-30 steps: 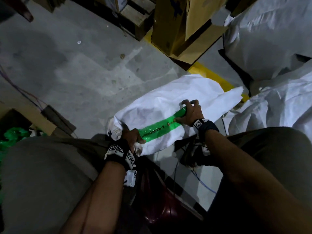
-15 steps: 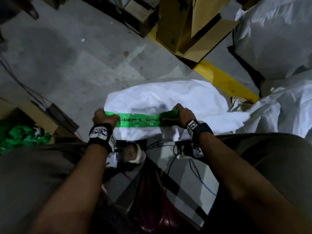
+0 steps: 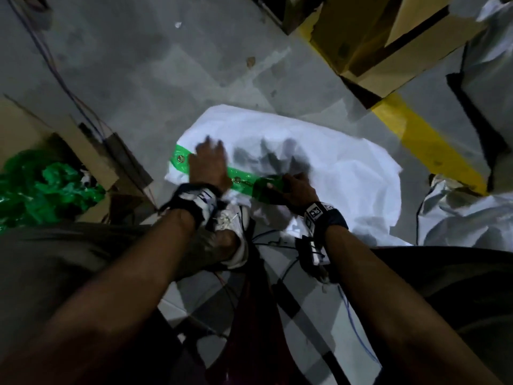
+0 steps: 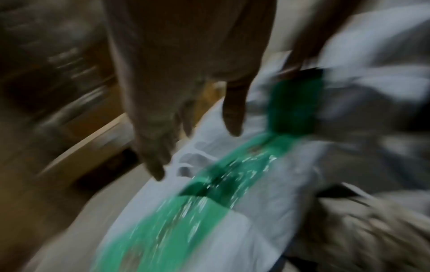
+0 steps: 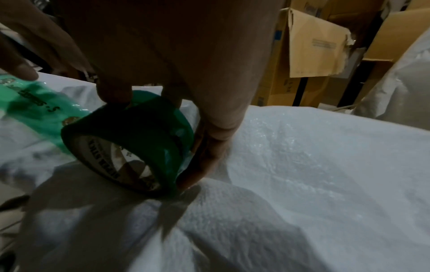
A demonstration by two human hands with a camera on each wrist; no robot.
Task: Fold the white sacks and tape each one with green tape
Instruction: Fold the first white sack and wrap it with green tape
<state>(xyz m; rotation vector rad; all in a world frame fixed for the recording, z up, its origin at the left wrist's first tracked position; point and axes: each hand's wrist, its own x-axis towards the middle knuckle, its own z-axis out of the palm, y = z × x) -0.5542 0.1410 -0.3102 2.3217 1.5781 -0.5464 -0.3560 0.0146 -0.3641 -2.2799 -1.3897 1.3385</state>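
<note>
One left hand now flattens tape.

— Where am I working here?

— A warehouse or packing floor, by the look of it. I'm down on a bare, stained concrete floor with a painted yellow line running across it.

— What else says storage?

— Brown cardboard boxes stacked just past that line, more white sacks heaped to my right, and an open carton beside me stuffed with crumpled green tape scraps.
</note>
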